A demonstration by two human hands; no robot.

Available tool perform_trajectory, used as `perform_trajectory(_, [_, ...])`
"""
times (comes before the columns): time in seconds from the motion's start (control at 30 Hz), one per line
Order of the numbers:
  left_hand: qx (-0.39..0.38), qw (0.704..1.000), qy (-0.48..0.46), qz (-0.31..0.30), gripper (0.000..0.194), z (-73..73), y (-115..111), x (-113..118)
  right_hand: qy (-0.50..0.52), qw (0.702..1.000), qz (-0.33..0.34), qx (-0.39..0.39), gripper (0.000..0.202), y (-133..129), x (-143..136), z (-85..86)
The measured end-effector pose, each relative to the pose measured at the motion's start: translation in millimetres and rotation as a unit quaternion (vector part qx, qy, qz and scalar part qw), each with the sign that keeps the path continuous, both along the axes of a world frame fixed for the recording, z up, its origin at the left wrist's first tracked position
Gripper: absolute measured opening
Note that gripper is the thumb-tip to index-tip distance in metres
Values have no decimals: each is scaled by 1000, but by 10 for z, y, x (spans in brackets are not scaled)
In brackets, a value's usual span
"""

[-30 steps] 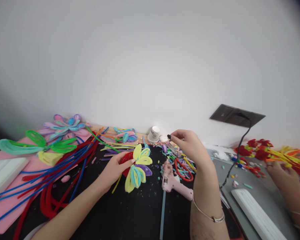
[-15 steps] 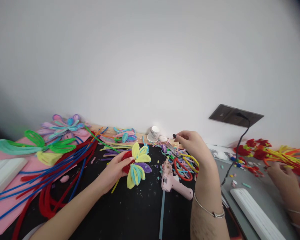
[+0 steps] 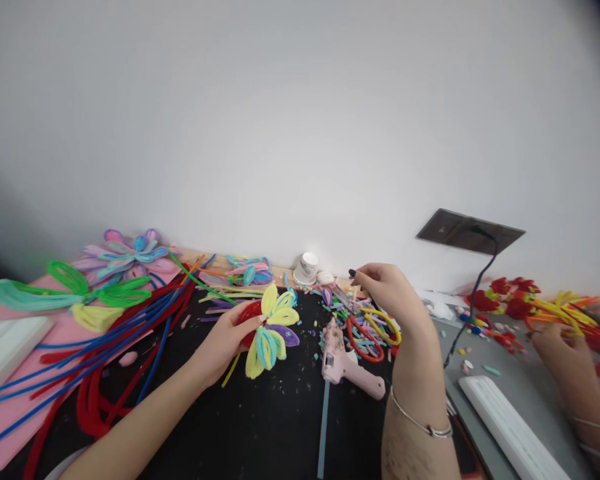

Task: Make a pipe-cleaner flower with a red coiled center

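Observation:
Between the thumb and fingers of my left hand [image 3: 230,337] is a pipe-cleaner flower [image 3: 271,333] with yellow, purple, blue and red petals. My right hand [image 3: 387,290] is raised over a pile of short coloured pipe-cleaner pieces [image 3: 365,327], its thumb and forefinger close together; what they hold, if anything, is too small to make out. Below it, on the black table surface [image 3: 275,427], lies a pink glue gun [image 3: 336,360] with a glue stick in its rear end. A white cup [image 3: 309,267] stands against the wall.
Blue and red pipe cleaners [image 3: 100,360], a green flower [image 3: 87,293] and a pink-blue flower [image 3: 135,253] lie left. At right are a white power strip [image 3: 510,427], a socket plate [image 3: 470,230], red flowers [image 3: 517,300] and another person's hand [image 3: 567,353].
The flower in my left hand has turned slightly and shifted a little left. My right hand has moved slightly to the right.

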State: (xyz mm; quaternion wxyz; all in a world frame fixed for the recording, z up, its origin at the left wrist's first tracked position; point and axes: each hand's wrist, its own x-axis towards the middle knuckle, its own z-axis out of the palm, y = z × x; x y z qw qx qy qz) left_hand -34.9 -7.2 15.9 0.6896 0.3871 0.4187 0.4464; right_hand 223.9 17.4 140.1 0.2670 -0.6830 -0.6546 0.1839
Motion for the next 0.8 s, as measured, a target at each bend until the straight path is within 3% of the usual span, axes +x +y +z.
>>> perform_trajectory(0.13, [-10,1000,-19,11,35,3,-4,-6,-16,999,18,-22,22,-125,65,23])
perform_trajectory(0.23, [-25,998,-55,23,32,8,-11,-3,-55,995,53,-68,21,-291,127,-73])
perform_trajectory(0.4, [-45,995,-88,28,29,45,-11,2,-156,974,76,-148,34,-588,137,-518])
perform_trajectory(0.5, [-42,995,-86,31,31,49,-3,-1,-192,966,68,-161,31,-701,82,-799])
perform_trajectory(0.6, [-29,997,-69,30,42,43,-1,-2,-187,967,64,-161,37,-758,47,-966])
perform_trajectory(0.8, [0,999,-37,5,62,78,-44,18,-137,986,13,-94,41,-806,113,-943])
